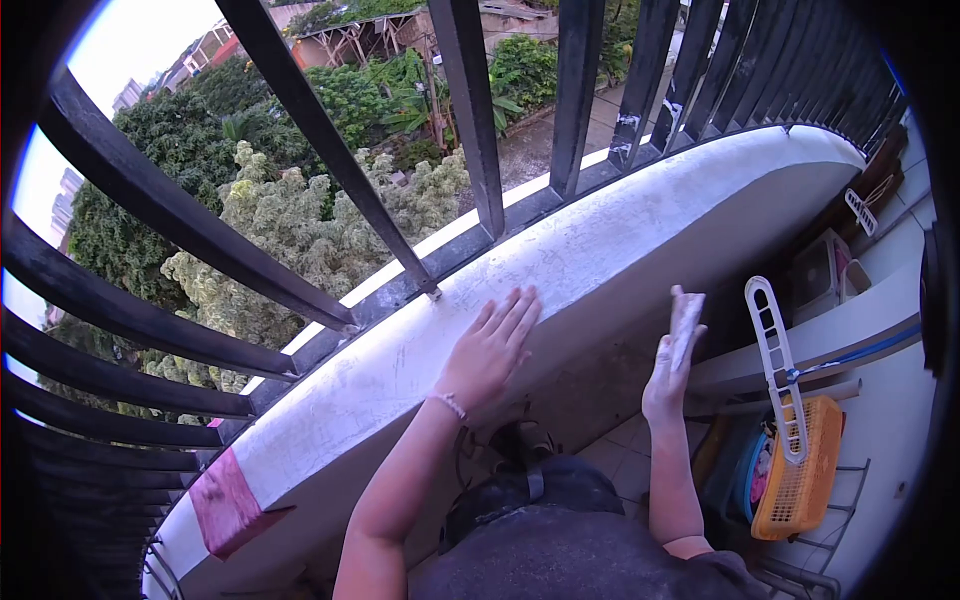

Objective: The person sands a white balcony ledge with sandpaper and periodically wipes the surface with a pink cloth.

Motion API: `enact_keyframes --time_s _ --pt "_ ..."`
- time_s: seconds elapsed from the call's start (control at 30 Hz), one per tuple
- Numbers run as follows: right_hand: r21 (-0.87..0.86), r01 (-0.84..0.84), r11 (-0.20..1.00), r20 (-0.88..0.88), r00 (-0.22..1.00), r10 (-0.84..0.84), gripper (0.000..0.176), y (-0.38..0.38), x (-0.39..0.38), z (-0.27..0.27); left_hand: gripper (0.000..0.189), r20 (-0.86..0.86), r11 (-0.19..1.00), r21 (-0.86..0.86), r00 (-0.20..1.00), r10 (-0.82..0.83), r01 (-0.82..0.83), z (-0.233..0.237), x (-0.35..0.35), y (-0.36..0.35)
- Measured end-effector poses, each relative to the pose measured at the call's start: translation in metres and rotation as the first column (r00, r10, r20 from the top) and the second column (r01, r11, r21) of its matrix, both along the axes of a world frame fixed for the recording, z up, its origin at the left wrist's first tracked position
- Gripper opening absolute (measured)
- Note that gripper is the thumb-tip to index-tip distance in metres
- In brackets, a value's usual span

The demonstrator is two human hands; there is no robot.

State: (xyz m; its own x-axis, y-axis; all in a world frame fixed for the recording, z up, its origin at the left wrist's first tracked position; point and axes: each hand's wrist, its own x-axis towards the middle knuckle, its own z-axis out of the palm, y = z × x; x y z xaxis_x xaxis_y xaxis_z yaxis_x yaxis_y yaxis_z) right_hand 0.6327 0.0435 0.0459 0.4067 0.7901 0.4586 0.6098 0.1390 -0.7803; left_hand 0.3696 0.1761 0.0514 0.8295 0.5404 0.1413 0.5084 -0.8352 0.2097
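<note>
My left hand [490, 345] is held over the inner edge of the white ledge [555, 260], its fingers stretched out and nothing in its grasp. A thin beaded bracelet [448, 404] circles that wrist. To the right, away from the ledge, my right hand [675, 362] is raised with its fingers extended. White residue coats its fingers and palm side. The ledge's top is scuffed and streaked, and black railing bars [470, 120] rise along its outer side.
A pink-red piece [228, 495] drapes over the ledge at lower left. On the right are an orange plastic basket [805, 470], a white slotted plastic strip [775, 350] and a blue cord [865, 348]. Trees [290, 230] stand beyond the railing. Floor tiles [620, 455] show below.
</note>
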Motion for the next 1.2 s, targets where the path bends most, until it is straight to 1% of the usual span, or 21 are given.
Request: enact_keyframes --time_s 0.03,0.13,0.17,0.2,0.27,0.37,0.4,0.47,0.57,0.67,0.7,0.8,0.93,0.97,1.07,1.1,1.2 --pt "0.079 -0.158 0.984 -0.119 0.979 0.167 0.066 0.0 -0.001 -0.006 0.076 0.005 1.0 0.006 1.0 -0.01 0.01 -0.001 0.008 0.005" --pt "-0.094 -0.231 0.968 0.049 0.971 0.236 0.061 -0.009 -0.007 -0.005 0.074 0.011 0.999 0.034 1.0 -0.014 0.014 -0.005 0.018 0.008" --pt "-0.048 -0.257 0.965 -0.079 0.964 0.253 0.059 -0.007 -0.015 -0.01 0.074 0.01 0.999 0.05 1.0 -0.006 0.005 -0.006 0.018 0.007" --pt "-0.08 -0.252 0.964 -0.065 0.967 0.247 0.06 -0.007 -0.017 -0.014 0.074 0.01 0.998 0.067 1.0 0.005 -0.005 -0.006 0.017 0.007" --pt "-0.136 -0.211 0.968 -0.048 0.977 0.206 0.061 -0.005 -0.023 -0.025 0.075 0.047 0.996 0.033 0.996 0.082 -0.084 -0.003 0.011 -0.006" --pt "-0.173 -0.19 0.966 0.078 0.976 0.206 0.059 -0.003 -0.026 -0.026 0.077 0.094 0.976 -0.004 0.972 0.217 -0.218 0.004 -0.006 -0.032" --pt "-0.159 -0.141 0.977 0.192 0.967 0.17 0.056 -0.001 -0.028 -0.025 0.078 0.11 0.964 -0.015 0.958 0.264 -0.264 0.004 -0.013 -0.038" --pt "-0.115 -0.045 0.992 0.41 0.908 0.089 0.053 0.001 -0.034 -0.02 0.079 0.085 0.952 0.025 0.949 0.303 -0.306 0.002 -0.03 -0.047" --pt "-0.134 0.033 0.99 0.645 0.762 0.062 0.047 0.007 -0.045 0.002 0.08 0.072 0.936 0.037 0.935 0.347 -0.35 0.001 -0.045 -0.053" --pt "-0.11 -0.023 0.994 0.686 0.721 0.093 0.041 0.028 -0.046 0.011 0.08 0.077 0.93 0.015 0.928 0.364 -0.366 0.003 -0.047 -0.056" --pt "-0.085 -0.036 0.996 0.716 0.693 0.086 0.036 0.038 -0.047 0.016 0.08 0.079 0.929 0.007 0.927 0.368 -0.369 0.003 -0.046 -0.055" --pt "-0.064 -0.164 0.984 0.798 0.583 0.149 0.033 0.07 -0.042 0.021 0.08 0.059 0.926 0.031 0.926 0.373 -0.375 0.0 -0.047 -0.054" --pt "-0.195 -0.393 0.899 0.82 0.438 0.369 0.04 0.105 -0.036 0.015 0.08 0.048 0.928 0.009 0.927 0.372 -0.373 0.006 -0.045 -0.053" --pt "-0.236 -0.422 0.876 0.816 0.404 0.414 0.045 0.112 -0.033 0.013 0.08 0.057 0.928 -0.002 0.927 0.371 -0.372 0.006 -0.045 -0.053" --pt "-0.322 -0.449 0.833 0.83 0.29 0.477 0.046 0.127 -0.016 0.027 0.082 0.063 0.932 -0.02 0.93 0.363 -0.362 0.004 -0.048 -0.052" --pt "-0.31 -0.432 0.847 0.87 0.231 0.436 0.047 0.132 -0.006 0.029 0.083 0.062 0.934 -0.025 0.931 0.359 -0.358 0.005 -0.048 -0.051" --pt "-0.41 -0.437 0.801 0.786 0.277 0.553 0.047 0.136 -0.003 0.032 0.087 0.06 0.927 -0.064 0.926 0.373 -0.369 0.016 -0.045 -0.051"
